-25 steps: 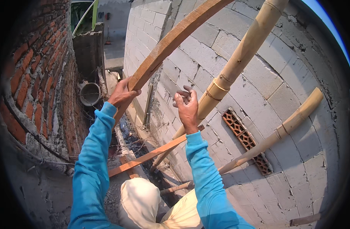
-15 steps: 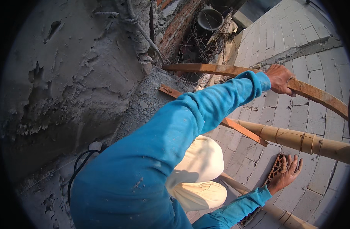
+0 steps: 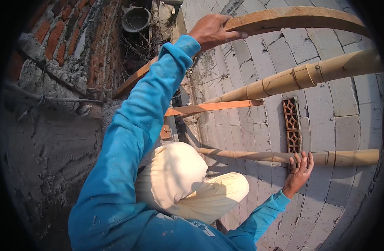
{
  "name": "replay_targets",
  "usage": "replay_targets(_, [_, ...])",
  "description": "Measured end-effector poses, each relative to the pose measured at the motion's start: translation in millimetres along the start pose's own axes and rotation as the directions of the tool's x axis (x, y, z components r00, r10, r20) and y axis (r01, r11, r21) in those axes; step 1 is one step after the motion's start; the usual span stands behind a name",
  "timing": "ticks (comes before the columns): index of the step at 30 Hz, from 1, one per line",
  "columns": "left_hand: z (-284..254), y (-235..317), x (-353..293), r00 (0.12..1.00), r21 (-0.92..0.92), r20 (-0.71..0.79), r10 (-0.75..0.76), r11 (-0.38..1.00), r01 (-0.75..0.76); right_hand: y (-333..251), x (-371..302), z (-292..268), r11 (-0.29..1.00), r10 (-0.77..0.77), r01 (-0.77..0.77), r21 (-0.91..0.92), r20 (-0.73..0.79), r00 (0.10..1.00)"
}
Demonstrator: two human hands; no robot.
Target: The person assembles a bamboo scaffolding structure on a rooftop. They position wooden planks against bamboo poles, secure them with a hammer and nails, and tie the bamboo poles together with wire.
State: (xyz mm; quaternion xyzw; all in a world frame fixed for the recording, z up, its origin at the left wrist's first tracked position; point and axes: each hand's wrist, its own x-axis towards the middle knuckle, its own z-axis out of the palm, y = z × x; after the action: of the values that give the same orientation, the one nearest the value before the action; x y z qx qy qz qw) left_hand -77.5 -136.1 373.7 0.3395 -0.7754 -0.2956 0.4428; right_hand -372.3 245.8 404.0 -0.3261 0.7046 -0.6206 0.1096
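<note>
My left hand is closed around a long wooden plank, which looks curved in this view. The plank runs from beside the brick wall, behind my left sleeve, out to the upper right. My right hand is open, palm turned up and fingers spread, with nothing in it. Its fingertips overlap the lower bamboo pole; I cannot tell whether they touch it. Between my hands are a thicker bamboo pole and a narrow reddish wooden strip.
A pale block wall with a terracotta openwork vent fills the right side. On the left stand an exposed brick wall and rough grey plaster. A round bucket-like container lies among dry twigs. My bent knees are below.
The view has swung, so the scene sits further left. My left hand still grips the plank. My right hand, formerly in front of the vent, now appears by the lower bamboo pole.
</note>
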Motion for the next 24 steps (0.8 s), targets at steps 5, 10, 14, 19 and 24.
replay_targets(5, [1,-6,-6,0.995,-0.222,0.069,-0.075,0.971,0.089,16,-45,-40,0.996,0.089,-0.089,0.01,-0.11,0.99])
replay_targets(10, [1,-25,14,0.939,-0.172,0.23,-0.255,0.939,0.297,41,-138,-164,0.913,0.301,-0.298,-0.278,-0.035,0.953])
replay_targets(14, [1,-30,21,0.932,-0.143,0.269,-0.245,0.946,0.29,40,-249,-247,0.614,0.629,-0.678,-0.404,-0.268,0.729])
replay_targets(19, [15,-20,19,0.937,-0.127,0.215,-0.275,0.943,0.306,30,-387,-269,0.375,0.864,-0.905,-0.203,-0.277,0.42])
replay_targets(24, [25,-19,23,0.938,-0.125,0.28,-0.204,0.961,0.246,27,-436,-252,0.078,0.909,-0.977,-0.197,-0.389,0.151])
